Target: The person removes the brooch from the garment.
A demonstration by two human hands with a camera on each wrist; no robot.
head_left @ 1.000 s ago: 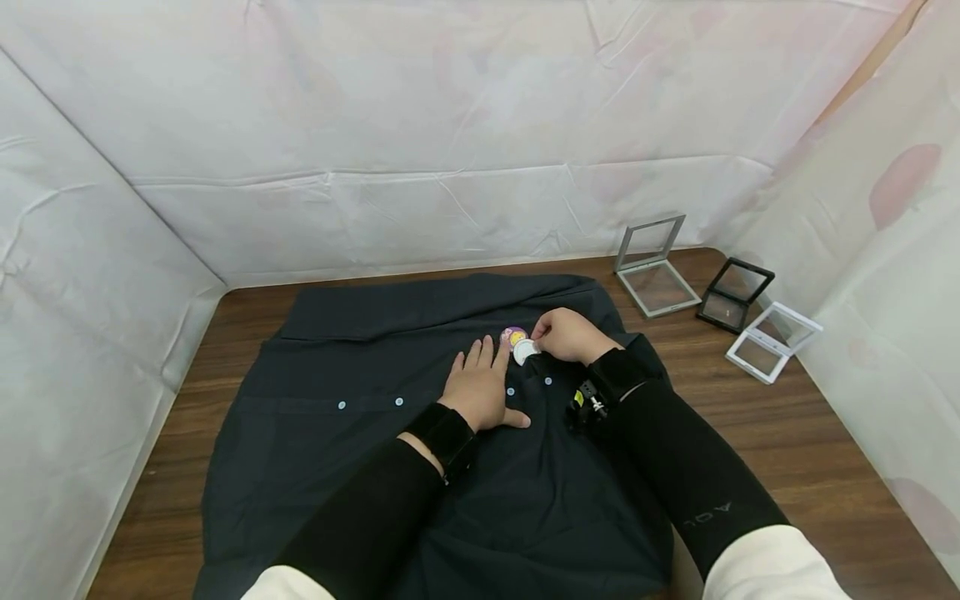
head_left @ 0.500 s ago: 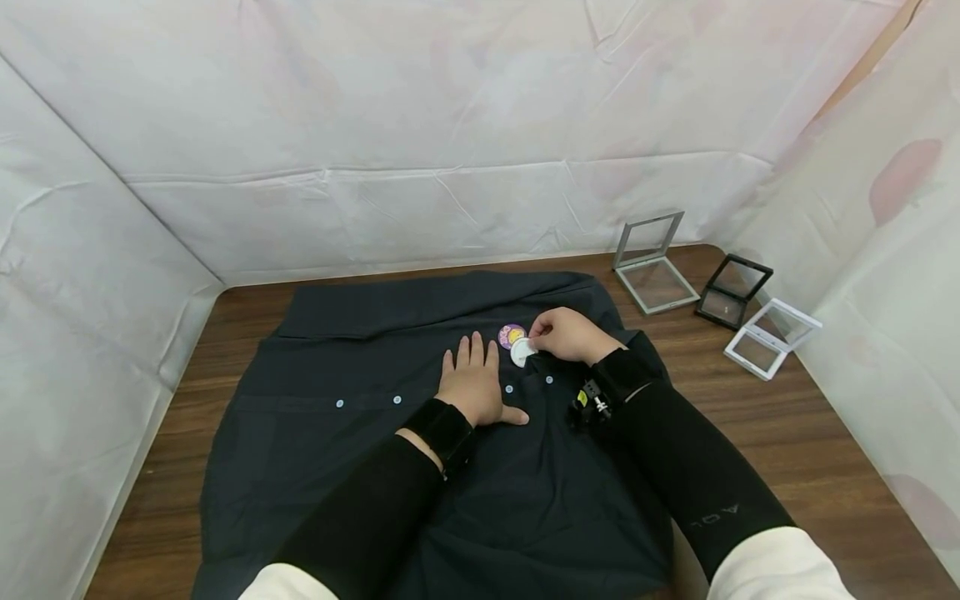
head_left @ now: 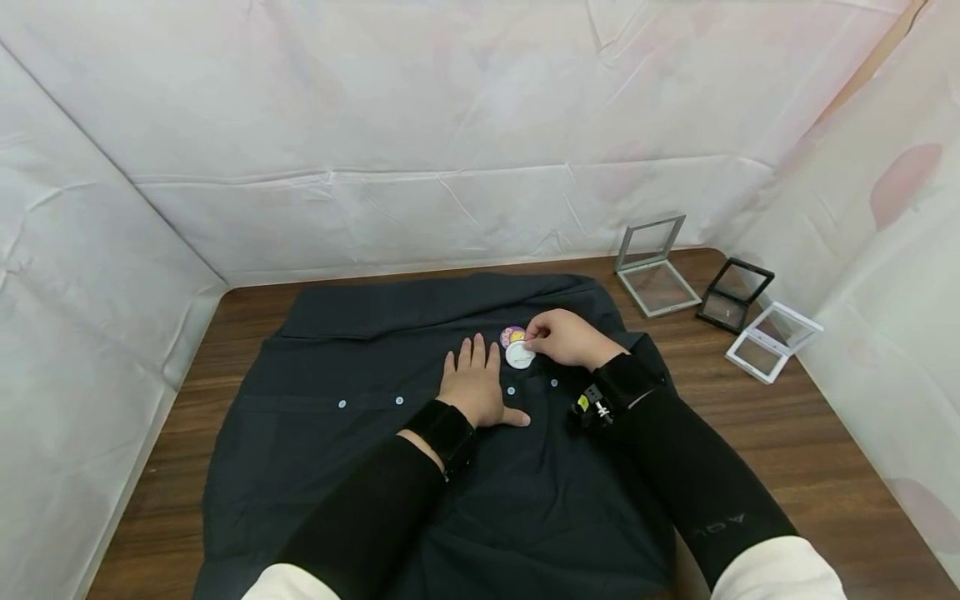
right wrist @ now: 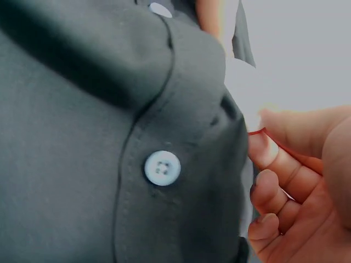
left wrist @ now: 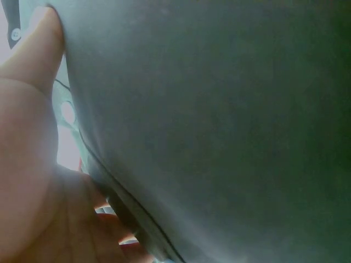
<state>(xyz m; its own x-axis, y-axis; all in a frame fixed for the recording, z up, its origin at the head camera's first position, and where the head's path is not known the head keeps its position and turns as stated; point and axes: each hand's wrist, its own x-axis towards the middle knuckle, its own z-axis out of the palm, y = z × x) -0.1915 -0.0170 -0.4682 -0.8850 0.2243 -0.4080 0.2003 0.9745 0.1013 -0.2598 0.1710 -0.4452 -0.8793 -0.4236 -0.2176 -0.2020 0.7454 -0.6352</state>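
A dark button-up shirt point(head_left: 315, 475) lies spread over the table. My left hand point(head_left: 474, 390) rests flat on it, fingers spread; the left wrist view shows its thumb and part of the palm point(left wrist: 27, 142) beside the dark cloth. My right hand point(head_left: 567, 337) pinches the edge of a white round badge point(head_left: 519, 356) between thumb and index finger. Beyond that disc, and partly covered by it, is a purple and yellow round badge point(head_left: 511, 335) on the shirt. In the right wrist view, the pinching fingers point(right wrist: 266, 148) are partly overexposed, near a shirt button point(right wrist: 162, 168).
On the right of the wooden table point(head_left: 750, 417) stand three opened display frames: a grey one point(head_left: 660, 287), a black one point(head_left: 723, 310) and a white one point(head_left: 757, 354). White cloth walls point(head_left: 480, 208) border the table at the back and sides.
My left fingers have drawn slightly left, away from the badges. My right hand has shifted a little left with the white disc, which now shows more fully.
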